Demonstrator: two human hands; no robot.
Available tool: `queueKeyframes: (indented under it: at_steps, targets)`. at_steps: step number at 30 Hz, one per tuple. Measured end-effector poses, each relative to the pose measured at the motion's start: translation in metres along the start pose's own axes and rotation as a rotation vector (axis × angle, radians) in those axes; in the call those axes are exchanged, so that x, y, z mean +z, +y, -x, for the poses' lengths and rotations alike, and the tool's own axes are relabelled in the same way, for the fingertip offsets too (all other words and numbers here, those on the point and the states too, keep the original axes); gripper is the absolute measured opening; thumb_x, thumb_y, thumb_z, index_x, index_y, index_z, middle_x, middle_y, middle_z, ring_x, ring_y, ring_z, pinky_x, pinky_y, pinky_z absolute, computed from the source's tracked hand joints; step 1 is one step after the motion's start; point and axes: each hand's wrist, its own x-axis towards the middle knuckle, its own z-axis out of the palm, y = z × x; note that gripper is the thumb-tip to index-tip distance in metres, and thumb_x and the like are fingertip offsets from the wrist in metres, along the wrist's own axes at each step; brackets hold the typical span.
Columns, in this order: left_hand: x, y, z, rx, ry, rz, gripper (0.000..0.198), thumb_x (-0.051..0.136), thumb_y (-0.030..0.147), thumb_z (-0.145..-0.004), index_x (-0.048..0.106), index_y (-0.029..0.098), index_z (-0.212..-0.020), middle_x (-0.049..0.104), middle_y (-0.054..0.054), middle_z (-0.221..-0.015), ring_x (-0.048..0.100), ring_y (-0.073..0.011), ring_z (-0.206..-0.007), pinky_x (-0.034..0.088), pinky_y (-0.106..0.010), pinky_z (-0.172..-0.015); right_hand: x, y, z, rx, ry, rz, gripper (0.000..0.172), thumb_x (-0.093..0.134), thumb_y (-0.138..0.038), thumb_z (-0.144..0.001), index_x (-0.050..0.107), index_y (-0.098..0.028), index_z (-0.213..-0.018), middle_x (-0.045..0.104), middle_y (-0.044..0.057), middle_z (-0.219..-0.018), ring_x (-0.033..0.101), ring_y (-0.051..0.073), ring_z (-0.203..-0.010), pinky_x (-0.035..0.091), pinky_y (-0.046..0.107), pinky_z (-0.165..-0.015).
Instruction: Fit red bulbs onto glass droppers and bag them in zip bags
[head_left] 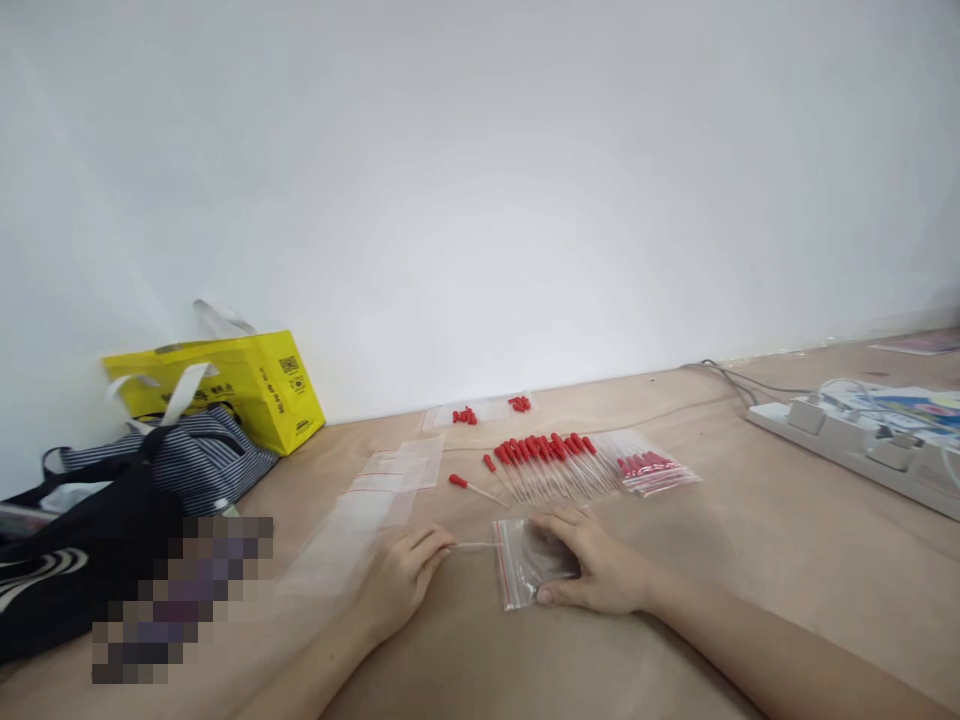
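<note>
Head view.
- Left hand (405, 575): fingertips pinched together on the stem of a glass dropper (474, 545).
- Dropper: long axis runs left to right, far end at the left edge of a zip bag (517, 570); the left hand is nearer to it.
- Right hand (596, 572): fingers closed over the bag, thumb at its lower edge, pinning it to the tabletop (750, 560).
- Beyond the hands: row of red-bulbed droppers (547, 460); single dropper (469, 487) apart on its left; filled bags (652, 468) on its right; empty bags (375, 500); loose red bulbs (465, 415).
- Far left: yellow paper bag (225, 385). Far right: power strip (847, 440).
</note>
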Motion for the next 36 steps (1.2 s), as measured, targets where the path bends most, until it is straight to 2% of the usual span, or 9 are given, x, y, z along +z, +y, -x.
queueKeyframes:
  at_steps: [4,11,15,18,24,27,30,33,36]
  targets:
    - [-0.001,0.004,-0.001,-0.047,-0.001,0.119,0.021,0.036,0.019,-0.085,0.057,0.02,-0.084,0.061,-0.002,-0.08,0.057,-0.0143,-0.072,0.044,-0.024,-0.065,0.001,0.0,0.001,-0.011,0.016,-0.016,0.073,0.062,-0.052,-0.063,0.041,-0.015,-0.122,0.05,0.012,-0.118,0.044,0.026,-0.106,0.032,0.041,-0.09]
    - [-0.003,0.004,0.0,-0.11,-0.03,0.182,0.019,0.039,0.019,-0.083,0.058,0.02,-0.08,0.059,-0.002,-0.078,0.055,-0.0148,-0.072,0.044,-0.026,-0.067,0.001,0.001,0.001,-0.007,0.026,-0.017,0.072,0.061,-0.052,-0.063,0.042,-0.015,-0.122,0.051,0.013,-0.116,0.045,0.027,-0.104,0.033,0.041,-0.088]
    - [0.006,0.014,-0.006,-0.128,-0.016,0.241,0.018,0.04,0.019,-0.083,0.057,0.02,-0.083,0.056,-0.003,-0.082,0.054,-0.0157,-0.077,0.044,-0.028,-0.071,0.002,-0.001,-0.001,0.006,0.03,-0.014,0.07,0.061,-0.053,-0.063,0.043,-0.014,-0.12,0.053,0.012,-0.111,0.046,0.027,-0.101,0.035,0.041,-0.086]
    - [0.017,0.026,-0.013,-0.112,-0.009,0.306,0.017,0.041,0.016,-0.082,0.054,0.021,-0.092,0.055,-0.004,-0.089,0.052,-0.0171,-0.085,0.043,-0.031,-0.077,0.005,-0.004,-0.004,-0.008,0.035,-0.009,0.069,0.061,-0.053,-0.064,0.044,-0.016,-0.119,0.054,0.011,-0.11,0.047,0.026,-0.1,0.035,0.041,-0.086]
    - [0.028,0.043,-0.018,-0.122,-0.019,0.453,0.032,0.044,0.008,-0.075,0.045,0.021,-0.105,0.051,-0.004,-0.098,0.051,-0.0159,-0.085,0.044,-0.03,-0.077,0.01,-0.009,-0.007,-0.027,0.02,-0.024,0.07,0.06,-0.053,-0.064,0.043,-0.015,-0.12,0.051,0.012,-0.115,0.045,0.027,-0.105,0.033,0.042,-0.089]
    - [0.02,0.04,-0.015,-0.186,-0.02,0.422,0.035,0.051,0.011,-0.071,0.045,0.022,-0.104,0.05,-0.004,-0.1,0.049,-0.0174,-0.086,0.043,-0.032,-0.077,0.006,-0.005,-0.004,0.001,0.017,-0.072,0.082,0.063,-0.055,-0.06,0.036,-0.015,-0.126,0.043,0.014,-0.124,0.04,0.028,-0.112,0.032,0.042,-0.092]
    - [0.008,0.031,-0.01,-0.234,-0.063,0.369,0.024,0.053,0.015,-0.07,0.05,0.021,-0.094,0.051,-0.004,-0.093,0.05,-0.0177,-0.082,0.044,-0.032,-0.074,-0.002,0.004,0.001,0.009,0.008,-0.097,0.091,0.065,-0.056,-0.055,0.032,-0.015,-0.129,0.037,0.014,-0.13,0.035,0.028,-0.117,0.029,0.042,-0.096]
    - [0.003,0.023,-0.006,-0.213,-0.083,0.329,0.01,0.05,0.018,-0.073,0.056,0.019,-0.081,0.05,-0.003,-0.087,0.051,-0.0166,-0.08,0.043,-0.03,-0.074,-0.009,0.013,0.004,-0.005,-0.006,-0.068,0.089,0.066,-0.056,-0.053,0.036,-0.017,-0.128,0.037,0.013,-0.13,0.034,0.029,-0.118,0.027,0.044,-0.097]
    - [0.004,0.02,-0.005,-0.17,-0.08,0.311,0.013,0.048,0.02,-0.077,0.06,0.02,-0.083,0.05,-0.003,-0.087,0.051,-0.0166,-0.083,0.043,-0.03,-0.076,-0.01,0.015,0.004,-0.006,-0.023,-0.043,0.086,0.066,-0.056,-0.054,0.039,-0.018,-0.126,0.04,0.012,-0.128,0.036,0.029,-0.116,0.028,0.044,-0.096]
